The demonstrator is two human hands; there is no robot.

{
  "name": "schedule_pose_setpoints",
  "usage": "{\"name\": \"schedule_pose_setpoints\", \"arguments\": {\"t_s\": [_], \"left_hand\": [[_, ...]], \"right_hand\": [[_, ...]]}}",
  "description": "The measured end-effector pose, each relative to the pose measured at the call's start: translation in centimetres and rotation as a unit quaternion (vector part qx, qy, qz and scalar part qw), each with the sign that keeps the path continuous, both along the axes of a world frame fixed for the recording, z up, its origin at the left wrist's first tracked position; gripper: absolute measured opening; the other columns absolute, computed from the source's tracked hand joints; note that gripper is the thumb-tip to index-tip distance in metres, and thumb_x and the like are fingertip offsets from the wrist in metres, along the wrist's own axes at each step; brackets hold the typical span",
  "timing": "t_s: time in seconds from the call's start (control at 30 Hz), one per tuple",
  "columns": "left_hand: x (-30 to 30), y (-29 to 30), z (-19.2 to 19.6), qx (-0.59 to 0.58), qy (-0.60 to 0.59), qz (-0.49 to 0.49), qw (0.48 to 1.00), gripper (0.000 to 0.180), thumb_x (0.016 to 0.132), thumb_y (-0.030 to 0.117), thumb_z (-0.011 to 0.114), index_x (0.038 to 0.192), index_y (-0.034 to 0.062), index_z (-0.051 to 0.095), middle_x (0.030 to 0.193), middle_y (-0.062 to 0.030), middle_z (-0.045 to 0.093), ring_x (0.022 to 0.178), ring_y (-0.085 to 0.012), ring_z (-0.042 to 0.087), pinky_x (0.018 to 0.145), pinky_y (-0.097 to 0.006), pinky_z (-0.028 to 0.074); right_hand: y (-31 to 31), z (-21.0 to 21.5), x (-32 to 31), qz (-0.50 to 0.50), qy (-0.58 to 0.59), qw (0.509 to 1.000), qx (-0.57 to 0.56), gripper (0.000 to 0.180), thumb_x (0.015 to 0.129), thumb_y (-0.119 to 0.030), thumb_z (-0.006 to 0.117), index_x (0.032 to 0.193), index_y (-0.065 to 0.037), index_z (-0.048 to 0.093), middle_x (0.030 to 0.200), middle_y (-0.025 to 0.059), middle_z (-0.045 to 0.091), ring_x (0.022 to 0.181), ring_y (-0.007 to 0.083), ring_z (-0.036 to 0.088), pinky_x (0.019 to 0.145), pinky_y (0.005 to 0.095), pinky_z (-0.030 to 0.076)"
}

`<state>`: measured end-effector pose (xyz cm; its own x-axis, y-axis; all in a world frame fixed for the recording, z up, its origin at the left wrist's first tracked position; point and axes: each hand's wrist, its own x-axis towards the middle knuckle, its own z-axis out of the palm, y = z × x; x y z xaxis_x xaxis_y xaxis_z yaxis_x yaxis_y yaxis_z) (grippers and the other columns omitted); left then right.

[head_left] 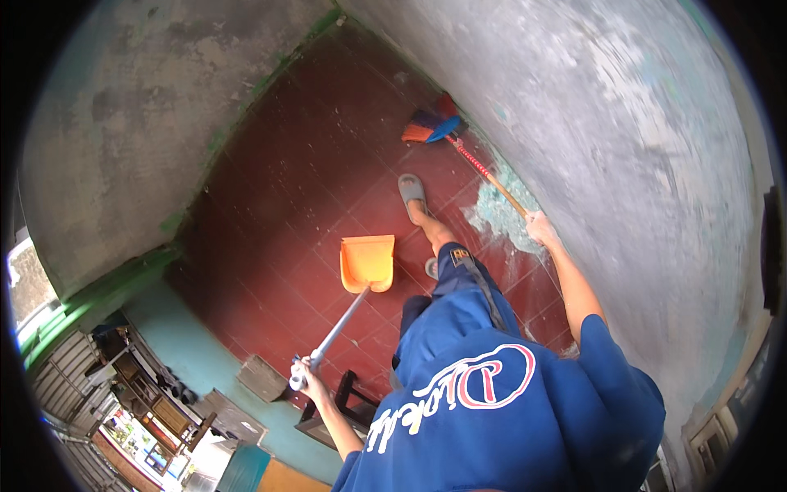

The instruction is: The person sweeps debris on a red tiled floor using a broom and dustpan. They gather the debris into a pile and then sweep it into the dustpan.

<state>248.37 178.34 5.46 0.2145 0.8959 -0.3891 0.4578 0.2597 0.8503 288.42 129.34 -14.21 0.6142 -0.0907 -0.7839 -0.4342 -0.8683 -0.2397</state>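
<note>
The dustpan (pixel 366 261) looks like smooth plastic, the broom bristles (pixel 418 131) plastic, the shirt (pixel 525 435) matt cloth, the wall (pixel 574 107) rough.

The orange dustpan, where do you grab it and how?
The dustpan is probably best held near the free end of its long pale handle, where the left hand grips it. Come from behind, opposite the wide open front. The handle looks slim enough for fingers to wrap around, and it sticks out at the back.
</note>
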Motion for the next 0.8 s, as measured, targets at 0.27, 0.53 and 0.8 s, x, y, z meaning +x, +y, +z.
{"name": "schedule_pose_setpoints", "arguments": {"t_s": [0.27,0.53,0.8], "left_hand": [[-9.3,-8.0,-1.4,0.056,0.027,0.023,0.998,0.025,0.094,0.034,0.057,0.083,0.0122,0.050,0.088,-0.0011,0.060,0.088,-0.0151,0.060,0.075,-0.037,0.051],[-12.2,-10.6,-1.3,0.043,0.019,0.064,0.997,0.029,0.091,0.039,0.060,0.080,0.0140,0.052,0.089,-0.0008,0.062,0.092,-0.0167,0.059,0.079,-0.047,0.047],[-10.5,-9.3,-1.3,0.030,0.002,0.009,0.999,0.031,0.092,0.039,0.058,0.080,0.0121,0.049,0.092,-0.0046,0.061,0.093,-0.0203,0.059,0.083,-0.051,0.049]], "right_hand": [[-7.6,5.5,-13.1,0.084,-0.058,0.994,-0.038,0.036,0.091,-0.023,0.047,0.123,-0.013,0.059,0.086,0.0274,0.064,0.077,0.0389,0.064,0.071,0.0455,0.051],[-5.2,11.9,-20.5,0.035,-0.141,0.989,0.010,0.035,0.089,-0.016,0.047,0.120,-0.006,0.060,0.098,0.0286,0.061,0.094,0.0418,0.061,0.083,0.0471,0.048],[-5.5,13.5,-22.9,-0.048,-0.133,0.989,0.049,0.035,0.090,-0.014,0.046,0.123,-0.004,0.057,0.101,0.0292,0.059,0.099,0.0425,0.059,0.084,0.0473,0.047]]}}
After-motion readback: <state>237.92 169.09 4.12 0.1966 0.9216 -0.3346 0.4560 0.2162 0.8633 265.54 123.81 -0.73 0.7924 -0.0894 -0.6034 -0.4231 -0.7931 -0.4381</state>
